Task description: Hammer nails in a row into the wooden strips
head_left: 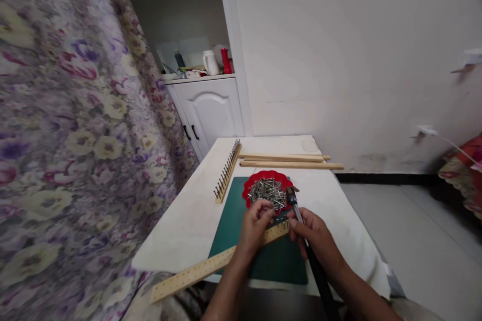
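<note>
My right hand (314,235) is wrapped around a hammer (299,213), whose dark head points up and away beside the red dish. My left hand (258,223) hovers over the wooden strip, its thumb and fingers pinched together; what they hold is too small to make out. Slanting across the green mat (278,266), the wooden strip (199,272) is dotted with small holes and has several nails standing at its right end. Just beyond both hands, a red scalloped dish (246,188) contains a heap of nails (267,191).
A wooden strip studded with upright nails (228,173) lies at the table's left. Plain wooden strips (289,164) lie across the back of the white-covered table (181,230). A floral curtain (94,160) hangs at the left, and a white cabinet (211,108) stands behind.
</note>
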Tool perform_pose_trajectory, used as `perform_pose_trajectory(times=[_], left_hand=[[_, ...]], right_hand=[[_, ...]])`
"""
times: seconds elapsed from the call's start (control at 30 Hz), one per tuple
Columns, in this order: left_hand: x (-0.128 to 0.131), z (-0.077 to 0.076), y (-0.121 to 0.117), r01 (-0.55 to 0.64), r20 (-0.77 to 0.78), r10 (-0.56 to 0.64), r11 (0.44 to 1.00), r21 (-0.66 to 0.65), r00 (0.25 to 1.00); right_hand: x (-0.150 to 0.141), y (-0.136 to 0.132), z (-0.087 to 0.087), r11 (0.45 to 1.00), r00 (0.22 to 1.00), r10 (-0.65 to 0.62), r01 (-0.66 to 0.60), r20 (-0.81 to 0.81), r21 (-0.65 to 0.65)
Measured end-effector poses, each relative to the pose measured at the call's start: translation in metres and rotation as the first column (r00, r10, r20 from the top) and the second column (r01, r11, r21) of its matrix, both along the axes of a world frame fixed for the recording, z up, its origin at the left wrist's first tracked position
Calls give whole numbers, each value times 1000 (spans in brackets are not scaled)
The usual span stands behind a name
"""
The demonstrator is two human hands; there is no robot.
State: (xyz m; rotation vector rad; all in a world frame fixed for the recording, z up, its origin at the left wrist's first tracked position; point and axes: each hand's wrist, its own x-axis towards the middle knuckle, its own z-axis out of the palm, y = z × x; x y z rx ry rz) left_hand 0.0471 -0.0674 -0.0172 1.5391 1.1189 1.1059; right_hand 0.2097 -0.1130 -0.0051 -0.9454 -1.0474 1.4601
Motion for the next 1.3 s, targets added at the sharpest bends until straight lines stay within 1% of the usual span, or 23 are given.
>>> perform_pose_trajectory(times=[0.07,0.1,0.17,0.23,0.33,0.4,0.47,0.57,0.63,0.7,0.73,0.77,0.8,0.87,0.9,0.97,1.03,1.07,1.13,1.2,1.27,1.3], left_hand=[[7,1,-15,34,239,0,990,-139,971],[10,2,-21,55,325,6,982,-180,946],[15,6,-30,92,444,16,971,-220,896],[18,11,-36,121,522,20,965,-234,853],[21,17,-41,127,595,52,959,-255,802],[22,19,-42,121,613,69,957,-264,787],[24,17,-43,121,615,64,960,-254,786],[22,10,-40,126,582,24,968,-215,813],[18,7,-39,115,498,-1,973,-198,867],[12,8,-38,81,323,-27,985,-154,946],[9,10,-38,63,201,-43,993,-96,979],[7,13,-39,54,70,-53,998,-11,996],[5,17,-40,59,-56,-55,994,90,997],[4,24,-43,104,-254,-33,957,272,967],[4,27,-45,124,-321,-11,935,333,947],[4,30,-47,125,-392,43,911,393,919],[3,27,-47,75,-386,92,915,396,918],[3,23,-46,39,-357,105,927,374,928],[1,12,-42,-38,-267,117,959,282,956],[1,0,-38,-106,-181,133,983,149,975],[3,-12,-35,-153,-130,156,988,34,979],[4,-16,-33,-167,-118,166,986,8,979]], right_hand=[[-3,2,-5,999,999,-36,36,16,5],[-5,2,-6,999,998,-53,53,21,7],[-7,2,-9,997,996,-82,81,42,15],[-9,0,-10,995,993,-98,96,63,30],[-11,-4,-10,994,992,-97,93,78,54],[-11,-6,-10,995,994,-80,76,70,61],[-10,-6,-10,997,998,-55,52,44,59],[-7,-5,-9,998,999,-48,48,-1,46],[-5,-4,-7,997,998,-62,62,-7,38],[-4,-4,-5,996,997,-77,77,13,39],[-4,-4,-4,996,996,-81,80,30,43],[-5,-4,-3,996,995,-84,81,48,48],[-5,-5,-3,995,994,-84,81,64,53],[-7,-6,-3,996,993,-77,72,90,57],[-8,-7,-3,996,993,-70,65,98,56],[-8,-9,-3,997,993,-54,49,107,53],[-5,-10,-1,997,993,-53,47,105,57],[-3,-10,2,997,993,-61,55,97,62],[2,-10,7,994,994,-85,80,70,69],[7,-10,12,992,994,-103,100,36,70],[11,-11,15,992,994,-108,106,15,66],[11,-11,15,993,995,-104,103,9,62]])
